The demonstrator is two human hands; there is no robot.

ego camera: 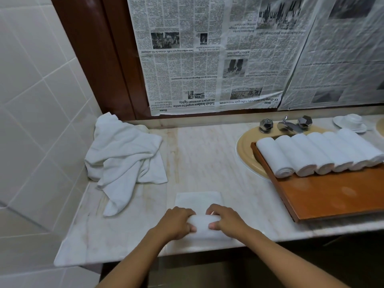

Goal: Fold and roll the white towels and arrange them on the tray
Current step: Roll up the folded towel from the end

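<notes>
At the far left of the surface (207, 152) a pile (124, 154) of loose towels lies crumpled and unfolded, so there is work left, though how many it holds cannot be told. In the middle, at the near edge, the left hand (178, 222) curls round one end of a folded towel (199, 199) — its near part rolled up, its far part flat. The right hand (225, 220) grips the other end. This roll looks about half made. To the right, six rolls (311, 154) lie side by side along the far end of the tray (332, 196) — its near half is bare wood.
</notes>
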